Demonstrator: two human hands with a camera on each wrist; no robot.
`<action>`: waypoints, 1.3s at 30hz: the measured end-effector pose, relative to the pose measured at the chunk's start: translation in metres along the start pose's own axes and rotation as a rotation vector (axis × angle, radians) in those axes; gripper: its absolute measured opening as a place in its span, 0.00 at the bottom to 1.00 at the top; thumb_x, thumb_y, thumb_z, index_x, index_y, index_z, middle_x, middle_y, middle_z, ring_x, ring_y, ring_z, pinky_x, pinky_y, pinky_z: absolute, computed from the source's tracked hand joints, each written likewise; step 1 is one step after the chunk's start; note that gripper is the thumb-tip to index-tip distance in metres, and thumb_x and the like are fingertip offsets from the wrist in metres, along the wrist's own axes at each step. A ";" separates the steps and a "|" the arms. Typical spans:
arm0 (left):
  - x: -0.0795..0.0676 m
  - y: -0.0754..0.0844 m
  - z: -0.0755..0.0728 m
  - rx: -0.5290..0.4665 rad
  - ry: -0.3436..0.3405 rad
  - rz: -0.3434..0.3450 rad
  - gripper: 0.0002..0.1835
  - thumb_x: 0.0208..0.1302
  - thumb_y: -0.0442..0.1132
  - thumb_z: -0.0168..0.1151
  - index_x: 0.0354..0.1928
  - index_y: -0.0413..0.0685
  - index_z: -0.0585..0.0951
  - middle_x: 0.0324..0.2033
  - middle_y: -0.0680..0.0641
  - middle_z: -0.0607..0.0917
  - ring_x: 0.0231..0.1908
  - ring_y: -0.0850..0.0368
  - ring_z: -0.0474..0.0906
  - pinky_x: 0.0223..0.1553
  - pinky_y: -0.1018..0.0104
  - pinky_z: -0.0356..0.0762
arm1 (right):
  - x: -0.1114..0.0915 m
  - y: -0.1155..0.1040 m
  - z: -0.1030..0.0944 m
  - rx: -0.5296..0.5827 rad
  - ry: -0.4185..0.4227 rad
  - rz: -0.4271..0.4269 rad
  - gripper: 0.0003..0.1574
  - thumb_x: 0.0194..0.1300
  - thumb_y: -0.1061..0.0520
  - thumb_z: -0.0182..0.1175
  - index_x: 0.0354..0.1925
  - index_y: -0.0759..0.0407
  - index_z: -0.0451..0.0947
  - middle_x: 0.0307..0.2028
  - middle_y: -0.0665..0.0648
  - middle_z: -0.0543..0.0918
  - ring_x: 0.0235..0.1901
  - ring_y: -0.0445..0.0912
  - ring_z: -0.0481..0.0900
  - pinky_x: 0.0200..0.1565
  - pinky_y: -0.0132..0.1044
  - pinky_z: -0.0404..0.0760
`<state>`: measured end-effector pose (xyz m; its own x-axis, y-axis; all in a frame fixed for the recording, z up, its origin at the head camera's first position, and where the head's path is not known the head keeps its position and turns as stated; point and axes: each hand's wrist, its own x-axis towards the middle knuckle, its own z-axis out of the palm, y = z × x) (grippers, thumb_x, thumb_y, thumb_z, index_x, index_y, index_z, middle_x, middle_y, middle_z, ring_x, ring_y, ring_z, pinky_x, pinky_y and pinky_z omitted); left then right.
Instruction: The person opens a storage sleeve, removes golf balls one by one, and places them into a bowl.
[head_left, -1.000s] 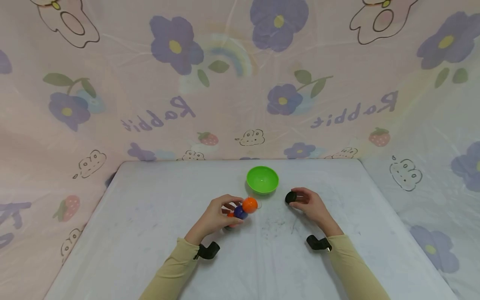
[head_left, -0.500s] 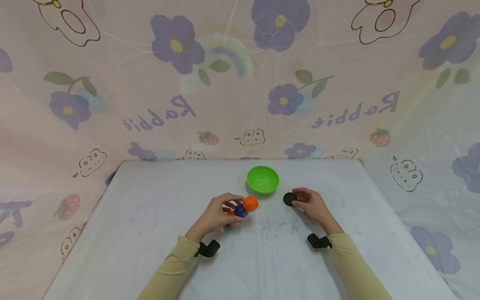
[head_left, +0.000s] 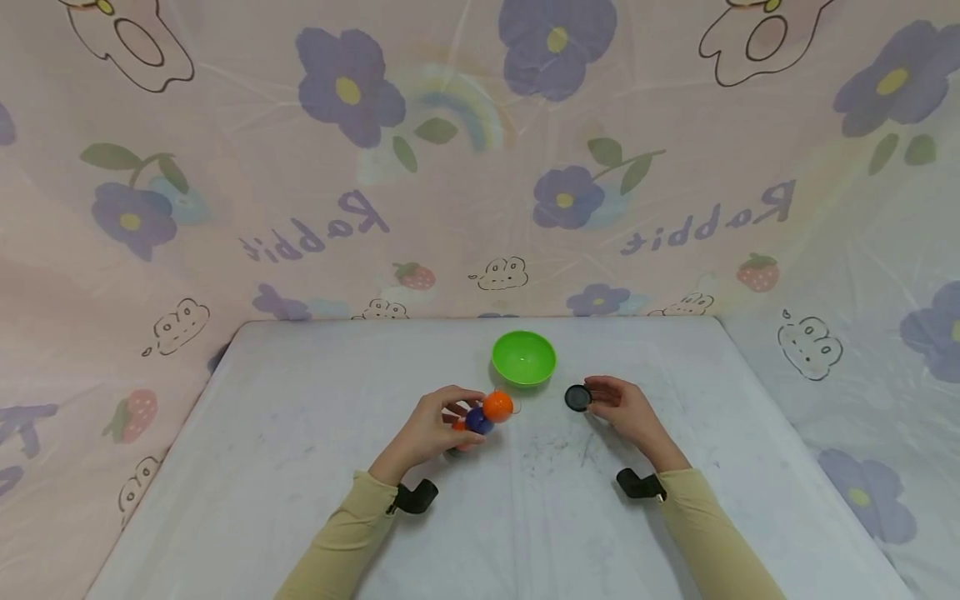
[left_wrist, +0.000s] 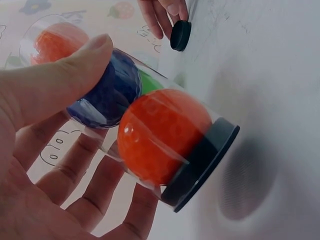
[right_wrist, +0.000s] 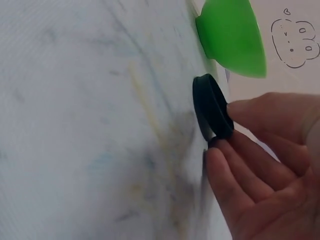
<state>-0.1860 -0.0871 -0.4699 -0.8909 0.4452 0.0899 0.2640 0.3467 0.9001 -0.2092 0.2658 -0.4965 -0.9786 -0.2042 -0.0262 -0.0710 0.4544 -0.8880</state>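
Note:
My left hand (head_left: 431, 429) grips a clear plastic tube (left_wrist: 165, 127) tilted over the table, its thumb across the near side and fingers behind. Inside, a dark blue ball (left_wrist: 120, 87) sits between two orange balls, the lower orange ball (left_wrist: 172, 145) resting against a black end cap (left_wrist: 202, 167). The tube's clear, uncapped end points up and away from that cap. To the right, my right hand (head_left: 628, 415) pinches a round black lid (right_wrist: 212, 105) between thumb and fingers, close over the table. In the head view the lid's recessed face shows, with a raised rim around it.
A bright green bowl (head_left: 524, 360) stands behind and between the hands on the white table (head_left: 637, 550). Patterned cloth hangs behind the table and at its sides. Black wrist mounts stick out beside both sleeves.
My right hand has turned the black lid from nearly edge-on to face the head camera, with a small shift left. The left hand and tube are almost still.

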 end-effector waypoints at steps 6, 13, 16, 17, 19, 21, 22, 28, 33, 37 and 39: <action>0.000 -0.001 -0.002 0.005 0.014 -0.018 0.28 0.47 0.37 0.77 0.53 0.55 0.80 0.46 0.55 0.80 0.44 0.55 0.76 0.48 0.54 0.77 | -0.003 -0.003 -0.001 -0.024 -0.002 -0.003 0.30 0.64 0.70 0.58 0.64 0.72 0.65 0.59 0.71 0.72 0.57 0.62 0.72 0.54 0.47 0.75; 0.000 -0.002 -0.007 0.032 0.029 -0.008 0.28 0.48 0.38 0.77 0.55 0.55 0.80 0.46 0.54 0.79 0.45 0.54 0.76 0.48 0.55 0.77 | -0.007 -0.011 0.000 -0.063 0.031 -0.034 0.29 0.63 0.69 0.60 0.62 0.70 0.68 0.57 0.69 0.74 0.57 0.61 0.72 0.55 0.51 0.73; 0.001 -0.001 -0.009 0.047 0.037 0.000 0.28 0.48 0.38 0.77 0.55 0.55 0.80 0.45 0.54 0.79 0.45 0.54 0.75 0.48 0.55 0.77 | -0.008 -0.019 0.001 -0.054 0.036 -0.072 0.29 0.62 0.67 0.63 0.61 0.69 0.69 0.56 0.68 0.75 0.57 0.61 0.72 0.55 0.51 0.73; 0.001 -0.001 -0.009 0.052 0.040 0.005 0.28 0.48 0.38 0.77 0.55 0.55 0.80 0.45 0.54 0.79 0.45 0.54 0.75 0.48 0.54 0.76 | -0.008 -0.023 0.002 -0.047 0.033 -0.082 0.29 0.62 0.66 0.63 0.61 0.68 0.70 0.56 0.67 0.75 0.57 0.61 0.73 0.55 0.51 0.73; 0.003 -0.001 -0.010 0.057 0.048 0.008 0.28 0.48 0.38 0.77 0.54 0.56 0.80 0.45 0.54 0.79 0.44 0.54 0.75 0.48 0.55 0.76 | -0.008 -0.031 0.004 -0.019 0.020 -0.102 0.29 0.62 0.64 0.64 0.60 0.66 0.70 0.56 0.67 0.75 0.56 0.60 0.73 0.54 0.49 0.75; 0.005 -0.001 -0.011 0.062 0.055 0.009 0.28 0.48 0.37 0.77 0.54 0.57 0.80 0.45 0.54 0.79 0.44 0.55 0.75 0.48 0.56 0.76 | -0.007 -0.040 0.009 0.025 -0.007 -0.116 0.29 0.62 0.62 0.65 0.60 0.65 0.71 0.57 0.67 0.75 0.56 0.61 0.74 0.53 0.46 0.76; 0.006 -0.001 -0.011 0.062 0.059 0.014 0.28 0.48 0.37 0.77 0.54 0.56 0.80 0.45 0.54 0.79 0.44 0.54 0.75 0.48 0.55 0.76 | -0.007 -0.045 0.011 0.053 -0.025 -0.123 0.30 0.62 0.62 0.65 0.61 0.65 0.70 0.57 0.68 0.74 0.56 0.62 0.73 0.52 0.44 0.77; 0.014 -0.002 -0.010 0.089 0.069 0.042 0.28 0.47 0.34 0.77 0.53 0.54 0.81 0.42 0.54 0.79 0.44 0.55 0.74 0.48 0.57 0.76 | -0.003 -0.073 0.030 0.175 -0.131 -0.151 0.32 0.62 0.57 0.66 0.61 0.68 0.70 0.58 0.69 0.73 0.56 0.65 0.72 0.50 0.38 0.78; 0.021 -0.003 -0.008 0.126 0.067 0.061 0.28 0.46 0.33 0.78 0.53 0.52 0.82 0.40 0.53 0.79 0.44 0.56 0.74 0.48 0.58 0.76 | 0.000 -0.086 0.042 0.189 -0.155 -0.156 0.30 0.62 0.57 0.65 0.60 0.67 0.71 0.57 0.68 0.74 0.56 0.64 0.73 0.50 0.40 0.78; 0.025 -0.002 -0.006 0.143 0.071 0.062 0.28 0.45 0.32 0.78 0.52 0.51 0.82 0.40 0.52 0.79 0.43 0.55 0.74 0.47 0.56 0.76 | 0.000 -0.098 0.049 0.196 -0.168 -0.123 0.29 0.64 0.60 0.64 0.60 0.68 0.71 0.58 0.70 0.73 0.55 0.63 0.74 0.50 0.43 0.79; 0.026 -0.002 -0.005 0.154 0.072 0.056 0.28 0.45 0.32 0.78 0.52 0.50 0.82 0.39 0.51 0.78 0.43 0.54 0.74 0.47 0.56 0.76 | -0.002 -0.108 0.050 0.190 -0.170 -0.107 0.27 0.64 0.61 0.63 0.60 0.68 0.71 0.58 0.70 0.73 0.54 0.61 0.75 0.50 0.43 0.79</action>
<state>-0.2120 -0.0805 -0.4673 -0.8958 0.4092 0.1736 0.3629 0.4477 0.8172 -0.1898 0.1734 -0.4235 -0.9199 -0.3921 0.0094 -0.1187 0.2554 -0.9595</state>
